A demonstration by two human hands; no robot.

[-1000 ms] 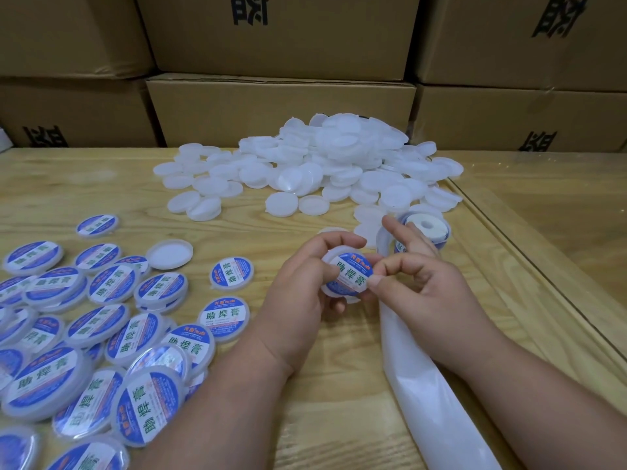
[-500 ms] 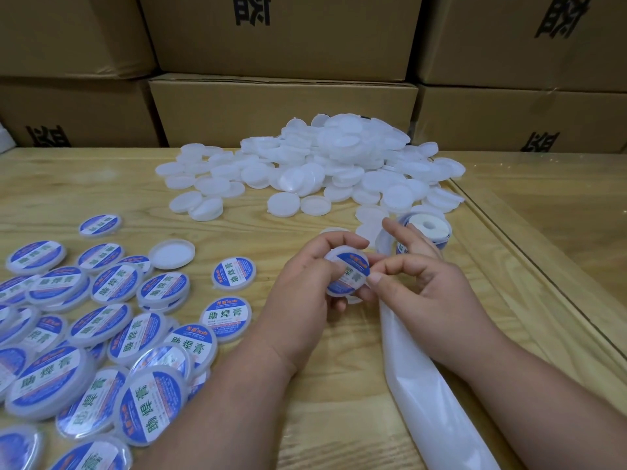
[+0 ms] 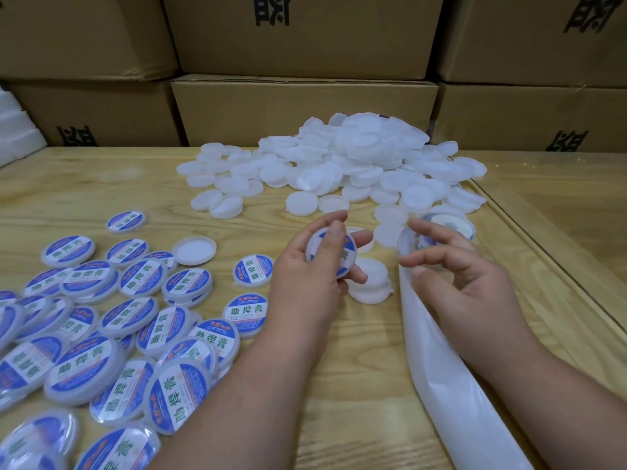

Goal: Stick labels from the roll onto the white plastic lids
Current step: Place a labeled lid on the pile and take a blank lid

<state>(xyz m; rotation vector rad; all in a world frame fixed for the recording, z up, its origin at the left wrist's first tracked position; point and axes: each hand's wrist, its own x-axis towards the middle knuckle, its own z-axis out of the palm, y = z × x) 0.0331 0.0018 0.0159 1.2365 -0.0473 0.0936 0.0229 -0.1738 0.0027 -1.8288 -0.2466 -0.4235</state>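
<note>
While the left hand (image 3: 305,266) pinches a labelled lid (image 3: 330,254) between thumb and fingers above the middle of the bench (image 3: 356,368), the right hand (image 3: 468,279) hovers just beside it with fingers spread and curled, gripping nothing. The label roll (image 3: 448,227) sits beyond the right hand near the bench's right edge, its white backing strip (image 3: 451,385) trailing toward the near edge. Plain white lids (image 3: 339,167) are heaped at the far edge, and finished labelled lids (image 3: 101,334) crowd the left side.
</note>
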